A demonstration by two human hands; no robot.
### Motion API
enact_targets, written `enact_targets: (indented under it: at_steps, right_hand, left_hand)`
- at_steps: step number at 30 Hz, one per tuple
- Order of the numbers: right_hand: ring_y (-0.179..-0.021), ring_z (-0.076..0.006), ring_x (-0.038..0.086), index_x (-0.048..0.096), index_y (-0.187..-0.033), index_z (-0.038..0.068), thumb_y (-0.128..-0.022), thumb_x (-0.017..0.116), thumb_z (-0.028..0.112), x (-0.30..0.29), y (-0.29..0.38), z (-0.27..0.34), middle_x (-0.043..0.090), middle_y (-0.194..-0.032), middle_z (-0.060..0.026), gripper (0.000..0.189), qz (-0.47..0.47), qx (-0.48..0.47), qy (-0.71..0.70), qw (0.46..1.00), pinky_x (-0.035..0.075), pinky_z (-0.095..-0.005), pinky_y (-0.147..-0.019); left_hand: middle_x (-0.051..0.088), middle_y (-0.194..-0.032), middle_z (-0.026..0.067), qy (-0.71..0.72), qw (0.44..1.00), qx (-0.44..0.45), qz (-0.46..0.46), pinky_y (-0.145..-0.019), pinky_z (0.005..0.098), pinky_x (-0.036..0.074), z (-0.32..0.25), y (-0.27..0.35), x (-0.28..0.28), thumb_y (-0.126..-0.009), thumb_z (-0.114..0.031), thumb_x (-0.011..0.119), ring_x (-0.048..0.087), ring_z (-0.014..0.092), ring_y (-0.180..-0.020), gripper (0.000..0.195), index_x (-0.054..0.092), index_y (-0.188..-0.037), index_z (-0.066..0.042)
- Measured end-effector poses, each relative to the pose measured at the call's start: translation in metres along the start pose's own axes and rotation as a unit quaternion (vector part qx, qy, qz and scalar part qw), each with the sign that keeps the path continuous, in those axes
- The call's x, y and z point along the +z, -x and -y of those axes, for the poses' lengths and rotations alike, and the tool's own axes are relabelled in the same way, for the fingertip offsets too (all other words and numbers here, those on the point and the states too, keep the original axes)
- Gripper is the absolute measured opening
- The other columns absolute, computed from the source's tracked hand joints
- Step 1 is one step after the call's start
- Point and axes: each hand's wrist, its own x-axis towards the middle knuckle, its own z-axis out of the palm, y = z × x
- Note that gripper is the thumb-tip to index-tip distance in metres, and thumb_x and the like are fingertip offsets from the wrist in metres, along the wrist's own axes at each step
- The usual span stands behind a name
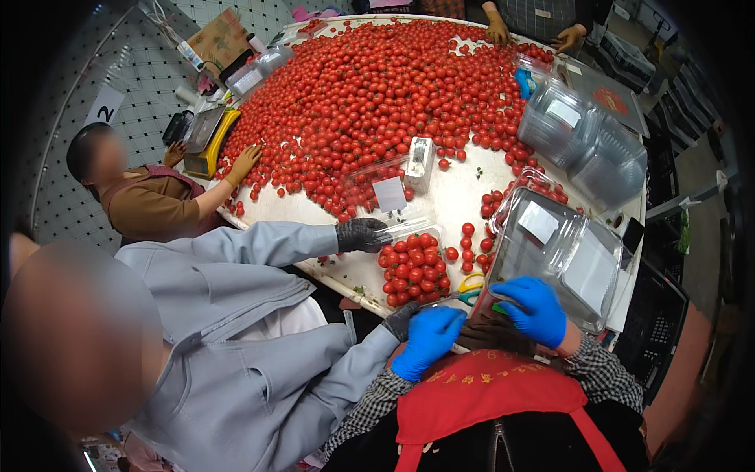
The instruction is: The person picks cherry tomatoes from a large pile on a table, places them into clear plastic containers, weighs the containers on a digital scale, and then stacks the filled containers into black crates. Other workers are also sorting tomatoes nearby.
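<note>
My left hand (429, 340), in a blue glove, is at the table's near edge, fingers pointing right. Whether anything is in it cannot be told. My right hand (534, 310), also blue-gloved, bends over the near left corner of a clear plastic clamshell box (545, 248) with a white label. A small green item (500, 308) shows beneath its fingers, but the grip is hidden. Scissors with yellow and teal handles (470, 286) lie between the hands. Left of them is an open clamshell of cherry tomatoes (414, 268), between a co-worker's black-gloved hands (363, 235).
A large heap of cherry tomatoes (365, 100) covers much of the white table (457, 200). Stacked empty clamshells (581, 138) stand at the right. A yellow scale (218, 144) is at the left, beside another worker's gloved hand (245, 164). More gloved hands (498, 30) reach in at the far side.
</note>
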Motion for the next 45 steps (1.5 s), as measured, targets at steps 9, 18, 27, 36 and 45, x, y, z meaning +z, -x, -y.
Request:
enact_targets:
  at_steps: [9,18,27,36,45]
  right_hand:
    - [-0.129,-0.0330,0.050,0.056,-0.134,0.003,-0.089,0.062,0.004,-0.070,0.107,-0.075,0.055,-0.136,-0.0175,0.046,-0.295,0.173,0.166,0.925,0.039,-0.0394,-0.108]
    - [-0.129,-0.0265,0.048,0.045,-0.145,0.004,-0.091,0.064,0.011,-0.070,0.155,-0.147,0.050,-0.142,-0.0145,0.057,-0.417,0.230,0.123,0.871,0.041,-0.0342,-0.102]
    - [-0.070,-0.0090,0.055,0.050,-0.142,0.006,-0.087,0.064,0.005,-0.056,0.176,-0.172,0.059,-0.090,-0.0022,0.057,-0.355,0.393,-0.164,0.832,0.048,-0.0249,-0.064]
    - [-0.080,-0.0126,0.063,0.053,-0.132,0.002,-0.082,0.056,0.000,-0.069,0.151,-0.128,0.066,-0.101,-0.0077,0.051,-0.304,0.388,-0.242,0.836,0.051,-0.0247,-0.066]
    - [-0.078,-0.0141,0.065,0.051,-0.130,0.001,-0.082,0.060,0.003,-0.132,0.076,-0.098,0.065,-0.105,-0.0117,0.049,-0.297,0.293,-0.262,0.870,0.050,-0.0245,-0.051]
  left_hand:
    - [0.059,-0.130,0.0158,0.186,0.897,-0.169,-0.363,-0.101,0.0349,0.043,0.045,-0.021,-0.047,-0.098,-0.010,0.054,0.055,0.023,-0.120,0.035,0.054,-0.131,0.002]
    - [0.068,-0.091,0.0136,0.182,0.907,-0.286,-0.251,-0.062,0.0320,0.051,0.215,-0.071,-0.078,-0.089,-0.015,0.058,0.063,0.020,-0.069,0.044,0.057,-0.130,0.002]
    - [0.070,-0.083,0.0095,0.191,0.913,-0.357,-0.056,-0.053,0.0315,0.048,0.256,-0.092,-0.092,-0.078,-0.009,0.058,0.063,0.021,-0.062,0.033,0.072,-0.107,-0.003]
    - [0.062,-0.083,0.0072,0.169,0.975,-0.143,-0.025,-0.067,0.0306,0.052,0.227,-0.028,-0.083,-0.080,-0.009,0.059,0.060,0.019,-0.074,0.023,0.065,-0.102,-0.003]
    - [0.066,-0.116,0.0136,0.594,0.747,-0.298,-0.023,-0.077,0.0378,0.056,0.150,0.004,-0.068,-0.081,-0.002,0.053,0.066,0.022,-0.090,0.065,0.045,-0.145,-0.005]
